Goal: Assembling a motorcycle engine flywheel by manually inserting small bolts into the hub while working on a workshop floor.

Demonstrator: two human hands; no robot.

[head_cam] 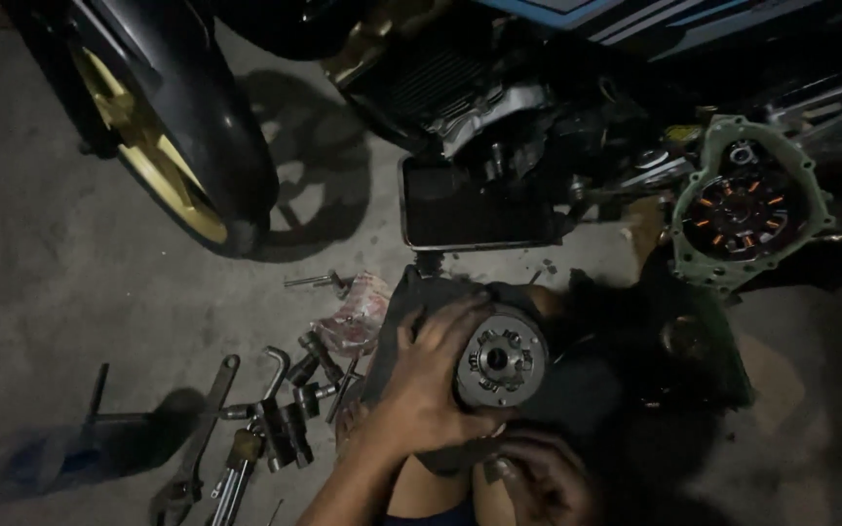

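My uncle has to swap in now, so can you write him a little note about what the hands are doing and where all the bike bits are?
Left hand: wrapped over the round metal clutch part, fingers gripping its left rim, steadying it on a dark cloth in the lap.
Right hand: just below the part, pinching something small; too dark to identify.
Motorcycle: engine cover already off, the open clutch side with its green gasket exposed, upper right.
A drain pan sits under the engine.
Wrenches and sockets lie on the floor at left.
Left to do: the clutch part is out of the engine, not refitted.
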